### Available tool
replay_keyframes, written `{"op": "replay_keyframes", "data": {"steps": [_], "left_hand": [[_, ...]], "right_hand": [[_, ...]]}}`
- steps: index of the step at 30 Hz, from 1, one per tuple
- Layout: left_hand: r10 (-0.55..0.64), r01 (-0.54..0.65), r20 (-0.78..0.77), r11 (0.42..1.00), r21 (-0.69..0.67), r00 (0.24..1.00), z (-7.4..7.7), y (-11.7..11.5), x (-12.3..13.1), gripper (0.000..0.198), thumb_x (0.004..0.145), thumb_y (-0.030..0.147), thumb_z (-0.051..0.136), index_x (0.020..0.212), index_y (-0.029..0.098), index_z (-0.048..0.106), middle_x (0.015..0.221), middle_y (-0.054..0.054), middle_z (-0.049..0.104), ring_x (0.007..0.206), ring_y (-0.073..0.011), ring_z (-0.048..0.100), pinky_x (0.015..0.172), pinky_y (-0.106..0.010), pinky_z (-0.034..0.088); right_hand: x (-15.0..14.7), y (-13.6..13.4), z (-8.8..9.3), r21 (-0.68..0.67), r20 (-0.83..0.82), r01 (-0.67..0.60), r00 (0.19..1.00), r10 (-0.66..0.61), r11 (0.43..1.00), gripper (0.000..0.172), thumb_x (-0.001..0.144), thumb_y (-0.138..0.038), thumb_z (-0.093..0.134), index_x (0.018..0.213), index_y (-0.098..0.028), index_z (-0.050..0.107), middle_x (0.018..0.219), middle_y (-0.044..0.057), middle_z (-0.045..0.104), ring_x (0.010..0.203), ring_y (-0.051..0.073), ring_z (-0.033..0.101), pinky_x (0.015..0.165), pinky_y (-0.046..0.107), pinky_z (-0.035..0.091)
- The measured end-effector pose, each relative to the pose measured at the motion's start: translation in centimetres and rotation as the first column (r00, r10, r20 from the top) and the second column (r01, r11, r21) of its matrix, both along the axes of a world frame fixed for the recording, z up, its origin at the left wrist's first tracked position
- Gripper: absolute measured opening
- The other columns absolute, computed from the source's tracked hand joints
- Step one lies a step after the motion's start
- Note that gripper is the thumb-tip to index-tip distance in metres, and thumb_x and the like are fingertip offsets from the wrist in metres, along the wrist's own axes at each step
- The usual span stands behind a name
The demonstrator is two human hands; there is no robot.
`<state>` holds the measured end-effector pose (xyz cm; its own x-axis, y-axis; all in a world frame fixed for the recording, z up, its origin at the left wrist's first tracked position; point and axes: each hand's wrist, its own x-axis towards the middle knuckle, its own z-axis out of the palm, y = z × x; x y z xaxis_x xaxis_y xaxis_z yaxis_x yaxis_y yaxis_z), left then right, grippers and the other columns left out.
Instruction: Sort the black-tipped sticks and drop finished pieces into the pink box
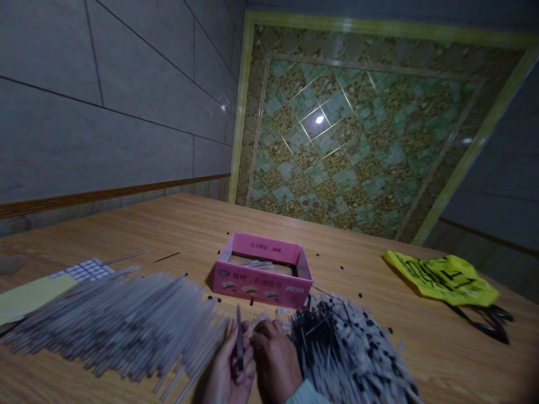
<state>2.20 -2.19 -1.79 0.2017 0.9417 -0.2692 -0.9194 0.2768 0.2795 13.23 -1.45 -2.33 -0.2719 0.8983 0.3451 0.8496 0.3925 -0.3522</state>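
My left hand (231, 367) is closed, palm up, around a slim dark stick (240, 342) that points away from me. Right beside it, my right hand (275, 356) has its fingers curled together; whatever is in them is hidden. Small whitish pieces (284, 314) lie just past my fingertips. To the left of my hands spreads a wide pile of thin, clear plastic tubes (138, 320). On the right is a heap of pale, thin pieces with black ends (349, 348), close to my right wrist.
Beyond my hands stands an open pink cardboard box (256, 286) with several pale tubes inside. A yellow plastic bag (446, 278) with black print lies at the right. Pale green paper (36, 297) rests at the left. Small black bits dot the wooden table (168, 219).
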Motion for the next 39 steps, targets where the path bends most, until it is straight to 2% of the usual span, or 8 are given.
{"op": "replay_keyframes", "data": {"steps": [7,11,13,15,17,20,26,39], "left_hand": [[-0.127,0.127,-0.004,0.992,0.028,0.992,0.4,-0.1,0.2,0.025,0.073,0.037,0.064,0.080,0.012,0.062,0.043,0.010,0.034,0.029,0.0024,0.023,0.030,-0.011,0.014],[-0.217,0.219,-0.036,0.972,0.085,0.976,0.7,-0.4,0.4,0.029,0.071,0.039,0.066,0.078,0.012,0.063,0.042,0.009,0.035,0.029,0.0028,0.022,0.031,-0.011,0.012],[-0.277,0.283,-0.069,0.952,0.119,0.958,0.8,-0.5,0.6,0.029,0.069,0.039,0.067,0.077,0.011,0.064,0.041,0.009,0.036,0.029,0.0029,0.021,0.032,-0.012,0.011],[-0.350,0.365,-0.123,0.921,0.137,0.929,0.9,-0.6,0.8,0.030,0.067,0.040,0.069,0.076,0.011,0.065,0.039,0.009,0.036,0.029,0.0026,0.020,0.032,-0.012,0.010],[-0.415,0.443,-0.189,0.886,0.141,0.890,1.0,-0.8,1.0,0.030,0.066,0.040,0.070,0.074,0.011,0.065,0.036,0.009,0.036,0.028,0.0021,0.019,0.033,-0.013,0.008],[-0.473,0.519,-0.274,0.845,0.128,0.837,1.2,-1.1,1.2,0.031,0.067,0.041,0.069,0.071,0.011,0.066,0.035,0.008,0.034,0.028,0.0014,0.019,0.034,-0.014,0.007],[-0.473,0.556,-0.389,0.820,0.134,0.791,1.6,-1.5,1.1,0.033,0.066,0.042,0.069,0.068,0.010,0.067,0.035,0.007,0.034,0.029,0.0002,0.021,0.036,-0.017,0.007],[-0.466,0.590,-0.506,0.800,0.108,0.725,0.9,-1.2,1.3,0.047,0.053,0.056,0.070,0.067,0.012,0.065,0.032,0.009,0.035,0.027,-0.0012,0.020,0.034,-0.019,0.004]], "right_hand": [[0.9,0.1,-0.2,0.010,-0.004,0.073,0.997,-0.073,0.997,0.017,0.070,-0.008,0.056,0.073,-0.023,0.063,0.086,0.004,0.059,0.085,0.019,0.051,0.067,0.025,0.036],[2.1,0.4,0.0,-0.030,-0.335,0.156,0.929,-0.157,0.987,0.009,0.080,-0.018,0.050,0.079,-0.020,0.059,0.073,0.003,0.060,0.070,0.019,0.054,0.062,0.027,0.036],[3.1,0.8,0.0,-0.106,-0.636,0.146,0.751,-0.180,0.984,0.016,0.084,-0.031,0.048,0.085,-0.019,0.059,0.069,0.002,0.059,0.061,0.017,0.052,0.057,0.027,0.037],[4.2,1.3,0.2,-0.196,-0.873,0.028,0.450,-0.188,0.980,0.026,0.079,-0.040,0.056,0.089,-0.016,0.060,0.065,0.000,0.057,0.052,0.013,0.047,0.050,0.025,0.036],[5.3,1.6,0.3,-0.242,-0.957,-0.106,0.188,-0.220,0.965,0.032,0.071,-0.042,0.066,0.086,-0.014,0.061,0.056,-0.004,0.051,0.044,0.009,0.039,0.044,0.022,0.032],[6.6,1.7,0.5,-0.237,-0.971,-0.218,0.040,-0.234,0.947,0.031,0.066,-0.039,0.071,0.080,-0.014,0.059,0.050,-0.008,0.041,0.041,0.005,0.029,0.039,0.019,0.027],[7.5,1.6,0.4,-0.195,-0.975,-0.352,-0.031,-0.219,0.916,0.028,0.068,-0.037,0.070,0.071,-0.018,0.050,0.046,-0.011,0.030,0.039,0.004,0.020,0.037,0.016,0.016],[7.7,1.7,0.0,-0.117,-0.993,-0.416,0.035,-0.113,0.902,0.026,0.069,-0.038,0.070,0.071,-0.016,0.055,0.045,-0.009,0.037,0.036,0.002,0.023,0.034,0.016,0.018]]}}
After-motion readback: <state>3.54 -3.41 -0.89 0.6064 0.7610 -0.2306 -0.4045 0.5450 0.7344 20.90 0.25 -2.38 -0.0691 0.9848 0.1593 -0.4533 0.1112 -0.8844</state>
